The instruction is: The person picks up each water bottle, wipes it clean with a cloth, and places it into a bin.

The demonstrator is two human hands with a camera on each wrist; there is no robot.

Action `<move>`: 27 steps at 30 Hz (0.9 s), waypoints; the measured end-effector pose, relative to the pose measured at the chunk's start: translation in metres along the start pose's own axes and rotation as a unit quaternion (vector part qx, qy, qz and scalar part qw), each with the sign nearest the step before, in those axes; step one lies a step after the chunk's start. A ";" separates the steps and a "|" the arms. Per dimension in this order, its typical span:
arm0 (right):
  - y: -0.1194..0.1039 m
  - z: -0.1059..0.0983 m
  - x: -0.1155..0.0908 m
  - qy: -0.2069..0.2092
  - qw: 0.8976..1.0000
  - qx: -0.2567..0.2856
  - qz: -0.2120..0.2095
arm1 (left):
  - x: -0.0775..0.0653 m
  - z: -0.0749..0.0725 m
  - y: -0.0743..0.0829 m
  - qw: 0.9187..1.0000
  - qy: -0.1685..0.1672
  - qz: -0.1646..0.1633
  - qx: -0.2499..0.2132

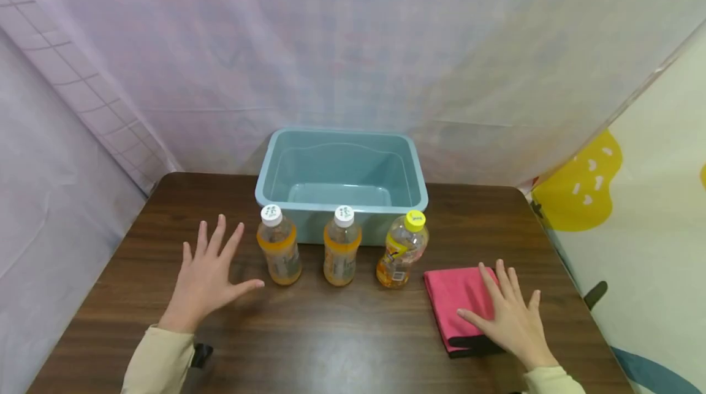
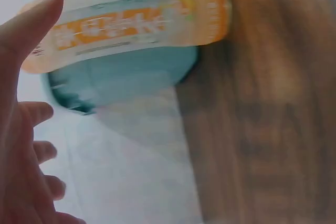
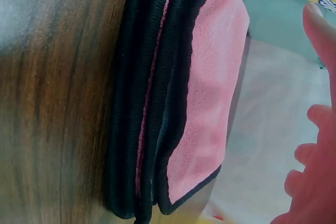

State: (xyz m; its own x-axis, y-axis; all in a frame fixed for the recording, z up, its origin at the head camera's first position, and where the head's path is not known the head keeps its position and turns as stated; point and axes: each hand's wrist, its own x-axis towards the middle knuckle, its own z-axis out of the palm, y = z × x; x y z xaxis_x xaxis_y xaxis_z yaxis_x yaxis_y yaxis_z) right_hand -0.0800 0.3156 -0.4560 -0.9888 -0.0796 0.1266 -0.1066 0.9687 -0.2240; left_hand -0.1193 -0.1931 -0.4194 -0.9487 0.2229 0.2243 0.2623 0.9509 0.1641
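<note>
My left hand (image 1: 205,280) hovers with fingers spread to the left of two white-capped bottles with orange labels. The nearer of these is the left bottle (image 1: 280,253); the middle bottle (image 1: 342,253) stands beside it. A yellow-capped bottle (image 1: 402,250) is third in the row, with some amber liquid low inside. Over the right side of a folded pink cloth (image 1: 455,302) with black edging, my right hand (image 1: 513,320) is spread and holds nothing. In the right wrist view the cloth (image 3: 207,87) lies in folded layers, apart from the fingers.
Behind the bottles a light blue plastic bin (image 1: 342,207) stands at the table's back edge, with nothing visible inside. The brown wooden table (image 1: 331,345) meets a pale curtain (image 1: 353,45) at the back. A patterned sheet (image 1: 651,228) hangs on the right.
</note>
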 end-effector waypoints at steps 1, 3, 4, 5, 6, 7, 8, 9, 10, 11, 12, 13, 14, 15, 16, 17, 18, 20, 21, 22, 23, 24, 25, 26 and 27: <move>0.000 0.000 0.000 -0.002 1.000 0.002 0.001 | 0.001 -0.004 0.001 1.000 0.001 0.001 0.000; 0.000 0.000 0.001 -0.010 1.000 0.004 0.005 | 0.003 -0.011 0.003 1.000 0.002 0.001 -0.003; 0.000 0.001 0.001 -0.015 1.000 0.006 0.006 | 0.004 -0.015 0.004 1.000 0.002 0.001 -0.005; 0.000 0.001 0.001 -0.020 1.000 0.006 0.008 | 0.005 -0.018 0.005 1.000 0.003 0.002 -0.008; 0.000 0.002 0.001 -0.024 1.000 0.006 0.009 | 0.006 -0.022 0.006 1.000 0.006 0.003 -0.010; 0.000 0.002 0.001 -0.028 1.000 0.005 0.010 | 0.007 -0.025 0.007 1.000 0.011 0.007 -0.012; 0.000 0.003 0.002 -0.031 0.999 0.004 0.011 | 0.008 -0.028 0.009 1.000 0.019 0.011 -0.014; 0.000 0.003 0.002 -0.034 0.999 0.004 0.011 | 0.009 -0.032 0.010 0.999 0.027 0.016 -0.016; 0.000 0.004 0.002 -0.035 0.999 0.004 0.011 | 0.011 -0.035 0.012 0.999 0.036 0.021 -0.017; 0.000 0.004 0.002 -0.036 0.999 0.002 0.010 | 0.012 -0.038 0.014 0.998 0.046 0.027 -0.017; 0.000 0.004 0.002 -0.037 0.999 0.003 0.010 | 0.014 -0.040 0.016 0.998 0.054 0.033 -0.017; -0.001 0.005 0.002 -0.038 0.999 0.002 0.010 | 0.016 -0.043 0.018 0.997 0.062 0.040 -0.017; -0.001 0.005 0.002 -0.039 0.999 0.002 0.010 | 0.018 -0.046 0.021 0.997 0.067 0.047 -0.017; -0.001 0.005 0.003 -0.040 0.999 0.001 0.011 | 0.020 -0.049 0.024 0.996 0.071 0.053 -0.017; -0.001 0.005 0.003 -0.041 0.999 0.000 0.012 | 0.023 -0.052 0.027 0.995 0.077 0.062 -0.018; -0.002 0.005 0.003 -0.042 0.999 -0.001 0.012 | 0.025 -0.054 0.030 0.994 0.080 0.071 -0.018; -0.002 0.006 0.003 -0.044 0.999 -0.001 0.013 | 0.028 -0.056 0.033 0.993 0.085 0.080 -0.018; -0.003 0.006 0.003 -0.046 0.999 -0.003 0.014 | 0.034 -0.061 0.040 0.990 0.094 0.099 -0.019; -0.003 0.006 0.003 -0.048 0.999 -0.003 0.014 | 0.037 -0.062 0.043 0.989 0.100 0.108 -0.022; -0.004 0.006 0.002 -0.049 0.999 -0.003 0.014 | 0.040 -0.063 0.047 0.987 0.105 0.116 -0.025; -0.004 0.006 0.003 -0.050 0.999 -0.003 0.014 | 0.042 -0.065 0.050 0.986 0.107 0.123 -0.028; -0.004 0.006 0.003 -0.052 0.999 -0.003 0.015 | 0.045 -0.066 0.053 0.985 0.109 0.129 -0.031; -0.004 0.006 0.003 -0.053 0.998 -0.003 0.015 | 0.047 -0.067 0.057 0.985 0.109 0.133 -0.033; -0.003 0.006 0.003 -0.054 0.998 -0.003 0.015 | 0.050 -0.068 0.061 0.984 0.110 0.137 -0.037; -0.003 0.006 0.003 -0.056 0.998 -0.003 0.016 | 0.052 -0.069 0.064 0.983 0.110 0.141 -0.042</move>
State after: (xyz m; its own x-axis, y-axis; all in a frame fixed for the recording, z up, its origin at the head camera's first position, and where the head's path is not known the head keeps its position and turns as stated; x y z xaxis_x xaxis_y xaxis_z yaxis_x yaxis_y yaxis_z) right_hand -0.0835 0.3107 -0.4611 -0.9972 -0.0742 0.0115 -0.0749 0.9724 -0.2211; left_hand -0.1393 -0.1355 -0.3307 -0.7773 0.4145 0.4733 0.5315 0.8352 0.1414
